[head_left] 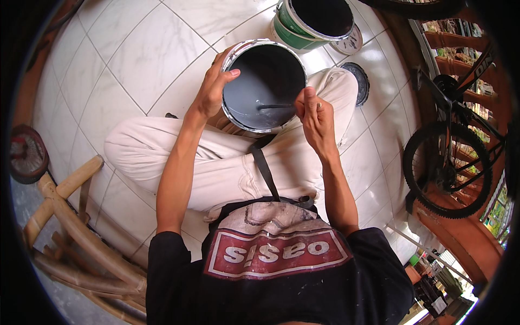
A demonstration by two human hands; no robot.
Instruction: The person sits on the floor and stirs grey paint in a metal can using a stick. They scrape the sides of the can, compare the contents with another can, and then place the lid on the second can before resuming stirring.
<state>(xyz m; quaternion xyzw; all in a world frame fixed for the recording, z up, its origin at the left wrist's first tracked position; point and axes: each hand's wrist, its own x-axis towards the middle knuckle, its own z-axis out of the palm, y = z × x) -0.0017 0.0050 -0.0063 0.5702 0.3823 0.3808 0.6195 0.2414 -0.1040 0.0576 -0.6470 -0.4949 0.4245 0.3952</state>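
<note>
Black shirt (325, 298) nearest, left hand (209, 90) grips bucket (259, 129), right hand (317, 118) holds stick (275, 106) (dipped in grey paint (245, 93))

Lettering on a black T-shirt (325, 292) and a bicycle frame (479, 69)
Bold white lowercase letters stand upside down in a white-bordered red panel (277, 253) across the shirt; pale characters run along the frame; white marks on the green bucket (290, 33) are too small to read.

stick (274, 106): tip sunk in paint (246, 91), other end hidden in right hand (316, 116). left hand (212, 91): fingers partly out of sight behind bucket (259, 130). green bucket (290, 30) cut by top edge, contents (323, 15) too dark to tell.
</note>
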